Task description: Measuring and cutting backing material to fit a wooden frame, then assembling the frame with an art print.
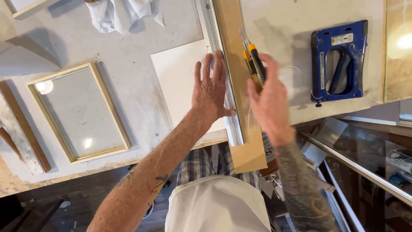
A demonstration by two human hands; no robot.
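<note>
a yellow-and-black utility knife (pixel 255 64) is gripped in the right hand (pixel 270 101), beside a metal straightedge (pixel 225 90). the straightedge is pinned by the flat, spread left hand (pixel 210 92) along the white board's (pixel 180 81) right edge. a blue staple gun (pixel 339 60), white-labelled, lies well right; a glazed wooden frame (pixel 79 111) lies left.

bare tattooed forearms, white apron (pixel 216 206)

1. Left hand (pixel 210 92) — palm down, fingers together and extended straight forward, thumb splayed to the right; forearm bare, reaching up from lower left.
2. Right hand (pixel 269 101) — raised, fingers curled closed in a grip, back of the hand facing the camera; forearm tattooed, rising from lower right.
</note>
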